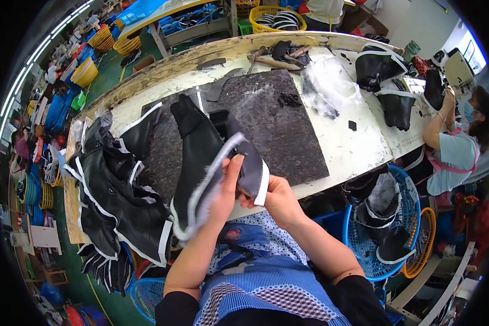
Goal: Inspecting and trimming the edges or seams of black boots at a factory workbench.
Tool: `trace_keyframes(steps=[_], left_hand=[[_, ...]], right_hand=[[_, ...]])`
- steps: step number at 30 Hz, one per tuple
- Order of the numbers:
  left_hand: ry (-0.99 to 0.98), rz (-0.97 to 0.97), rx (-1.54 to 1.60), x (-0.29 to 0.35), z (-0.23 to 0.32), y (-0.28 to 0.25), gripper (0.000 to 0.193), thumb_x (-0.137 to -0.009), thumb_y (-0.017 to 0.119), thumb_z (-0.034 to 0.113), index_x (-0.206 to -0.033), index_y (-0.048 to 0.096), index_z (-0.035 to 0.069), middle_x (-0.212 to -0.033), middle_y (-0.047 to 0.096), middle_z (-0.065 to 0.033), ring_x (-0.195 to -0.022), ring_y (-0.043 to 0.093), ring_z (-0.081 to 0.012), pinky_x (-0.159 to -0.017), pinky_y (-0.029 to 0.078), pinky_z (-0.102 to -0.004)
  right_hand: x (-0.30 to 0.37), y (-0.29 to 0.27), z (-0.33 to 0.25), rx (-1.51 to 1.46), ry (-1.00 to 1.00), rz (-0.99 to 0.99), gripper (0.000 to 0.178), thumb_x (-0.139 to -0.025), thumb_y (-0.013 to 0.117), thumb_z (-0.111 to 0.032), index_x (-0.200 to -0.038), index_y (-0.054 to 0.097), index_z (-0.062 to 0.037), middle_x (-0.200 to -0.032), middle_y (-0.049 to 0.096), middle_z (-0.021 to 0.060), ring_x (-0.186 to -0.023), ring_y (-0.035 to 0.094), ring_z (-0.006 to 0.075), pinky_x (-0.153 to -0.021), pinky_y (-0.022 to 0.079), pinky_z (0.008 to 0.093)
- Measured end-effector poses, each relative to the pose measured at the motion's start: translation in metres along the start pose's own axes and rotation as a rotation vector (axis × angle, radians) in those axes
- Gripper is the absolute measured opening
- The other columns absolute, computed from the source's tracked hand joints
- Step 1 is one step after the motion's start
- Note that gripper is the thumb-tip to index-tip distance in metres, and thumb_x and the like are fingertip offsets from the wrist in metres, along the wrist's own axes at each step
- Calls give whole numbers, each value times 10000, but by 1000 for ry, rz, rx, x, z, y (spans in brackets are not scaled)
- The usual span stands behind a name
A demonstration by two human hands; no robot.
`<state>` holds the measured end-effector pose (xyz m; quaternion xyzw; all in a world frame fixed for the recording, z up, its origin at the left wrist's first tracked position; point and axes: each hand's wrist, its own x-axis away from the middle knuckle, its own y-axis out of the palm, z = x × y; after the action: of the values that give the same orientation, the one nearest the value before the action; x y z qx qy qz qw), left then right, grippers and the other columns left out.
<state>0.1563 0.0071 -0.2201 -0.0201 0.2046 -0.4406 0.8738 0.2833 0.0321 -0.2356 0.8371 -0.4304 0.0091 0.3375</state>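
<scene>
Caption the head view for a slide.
Left grip and right grip hold a black, white-edged piece at a cluttered worktable; similar pieces lie piled at left.

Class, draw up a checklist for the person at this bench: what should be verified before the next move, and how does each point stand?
1. Left hand holding the black piece: ok.
2. Right hand holding it beside the white trim: ok.
3. Trim beside the left hand sharp enough to inspect: not ok, blurred.
4. Wooden-handled tool out of the hands: ok, lying beyond the dark slab.
5. Black piece separate from the pile at left: cannot tell, edges crowd together.
</scene>
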Motion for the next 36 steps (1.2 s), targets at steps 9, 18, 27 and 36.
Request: trace_keyframes(steps=[9,18,27,36], left_hand=[[-209,-432,255,12,-24,-46,251,-923,614,133,-1127,575,-6,-1030,625,-58,-961,590,-136,-899,442,-270],[-141,-421,282,11,-22,-40,175,-935,584,105,-1065,584,-13,-988,637,-88,-945,610,-159,-876,481,-291],[-91,-363,156,9,-19,-37,145,-927,604,101,-1010,604,-18,-912,625,-48,-860,605,-144,-776,475,-260],[-11,-369,-18,10,-15,-39,178,-902,632,79,-1035,619,-39,-855,632,-52,-755,611,-146,-649,500,-283]], right_hand=[[-12,18,-27,-24,-163,69,187,-860,679,-116,-1019,696,-20,-837,685,23,-683,573,56,-649,468,209],[-15,16,-32,-20,-235,-7,203,-880,655,-103,-1053,682,-1,-925,683,35,-701,547,62,-660,465,225],[-9,14,-27,144,-279,17,149,-880,633,-46,-1006,686,13,-886,684,27,-797,592,63,-713,485,233],[-6,12,-17,372,-420,64,133,-889,604,-24,-971,668,58,-821,685,67,-757,617,83,-679,499,241]])
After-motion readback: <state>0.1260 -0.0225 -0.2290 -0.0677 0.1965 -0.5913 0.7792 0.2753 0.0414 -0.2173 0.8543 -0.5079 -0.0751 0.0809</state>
